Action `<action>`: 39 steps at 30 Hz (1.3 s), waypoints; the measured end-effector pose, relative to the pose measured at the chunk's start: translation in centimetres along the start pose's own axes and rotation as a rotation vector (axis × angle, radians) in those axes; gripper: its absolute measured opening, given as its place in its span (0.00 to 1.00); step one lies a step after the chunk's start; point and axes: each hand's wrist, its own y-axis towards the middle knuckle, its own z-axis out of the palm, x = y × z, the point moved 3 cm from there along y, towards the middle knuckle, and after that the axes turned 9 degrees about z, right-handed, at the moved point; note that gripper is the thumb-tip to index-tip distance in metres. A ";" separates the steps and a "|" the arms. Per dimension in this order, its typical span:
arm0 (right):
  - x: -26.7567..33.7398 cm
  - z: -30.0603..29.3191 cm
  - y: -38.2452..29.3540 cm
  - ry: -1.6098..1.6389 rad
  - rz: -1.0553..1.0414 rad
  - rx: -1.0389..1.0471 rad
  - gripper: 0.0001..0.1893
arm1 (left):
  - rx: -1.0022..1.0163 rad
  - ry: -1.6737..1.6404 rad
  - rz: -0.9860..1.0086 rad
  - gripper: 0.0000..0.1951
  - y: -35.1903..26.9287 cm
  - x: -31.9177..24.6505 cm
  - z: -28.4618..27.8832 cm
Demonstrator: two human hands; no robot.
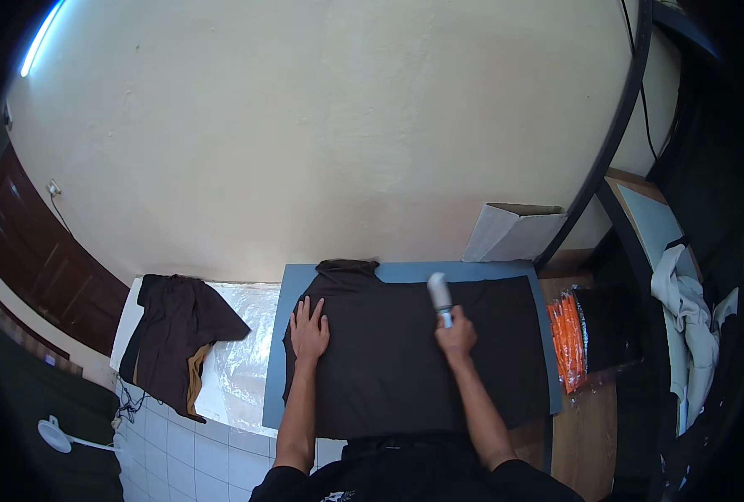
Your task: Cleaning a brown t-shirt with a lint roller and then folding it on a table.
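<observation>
A dark brown short-sleeved shirt [397, 364] lies spread flat on a blue-grey board [403, 270], its sleeve at the far left side of the cloth. My left hand [310, 336] rests palm down on the shirt near that sleeve, fingers spread and holding nothing. In my right hand [457, 332] is the handle of what looks like a lint roller [438, 290], with a white cylindrical head blurred by motion. The roller's head is over the upper part of the shirt; whether it touches the cloth I cannot tell.
Left of the board, dark and mustard garments [177, 332] lie on clear plastic [246, 351]. A white cardboard box [513, 232] leans against the wall. To the right are orange packets [566, 342] and a black plastic-wrapped bundle [613, 329]. Pale cloth [686, 301] hangs over a shelf.
</observation>
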 end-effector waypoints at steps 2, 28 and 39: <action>-3.2 -2.2 3.1 -0.034 0.116 -0.091 0.15 | 0.001 -0.008 0.000 0.26 0.1 -0.2 -0.1; 4.4 -1.3 5.5 0.466 0.082 0.064 0.18 | -0.033 -0.016 -0.014 0.25 0.0 -0.2 0.0; 6.5 1.6 6.3 0.600 0.273 0.144 0.17 | -0.026 -0.001 -0.021 0.25 0.0 0.1 0.1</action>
